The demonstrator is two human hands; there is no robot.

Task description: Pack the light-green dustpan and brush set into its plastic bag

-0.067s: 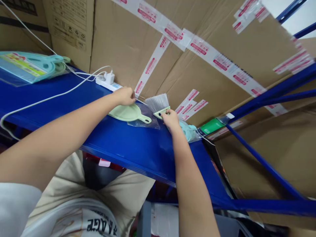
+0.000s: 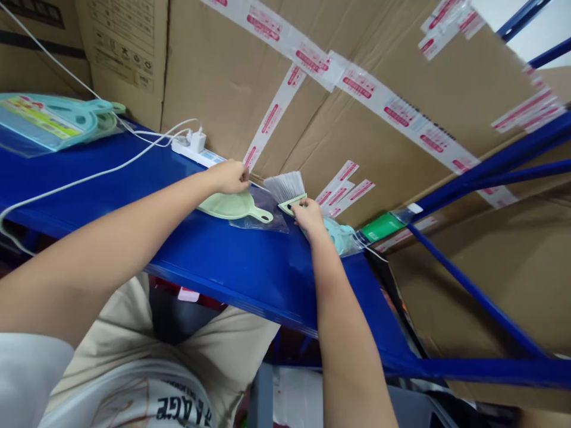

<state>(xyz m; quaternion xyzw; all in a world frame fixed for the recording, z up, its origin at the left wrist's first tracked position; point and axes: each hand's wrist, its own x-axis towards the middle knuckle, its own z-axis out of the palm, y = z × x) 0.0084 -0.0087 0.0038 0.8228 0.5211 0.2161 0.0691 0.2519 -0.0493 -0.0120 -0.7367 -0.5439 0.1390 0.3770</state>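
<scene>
Left hand [image 2: 232,176] pinching the clear bag [image 2: 267,219] edge above the green dustpan [image 2: 229,205]. Right hand [image 2: 308,216] gripping the small brush [image 2: 288,190], just right of it.

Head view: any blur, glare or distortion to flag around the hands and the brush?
Head view: strong wide-angle warp, the blue shelf and frame bars run slanted. Lighting is even with no hard shadows. Slight sheen on the clear bag. Left hand, right hand and brush are fairly sharp. Taped cartons smear toward the right edge.
</scene>
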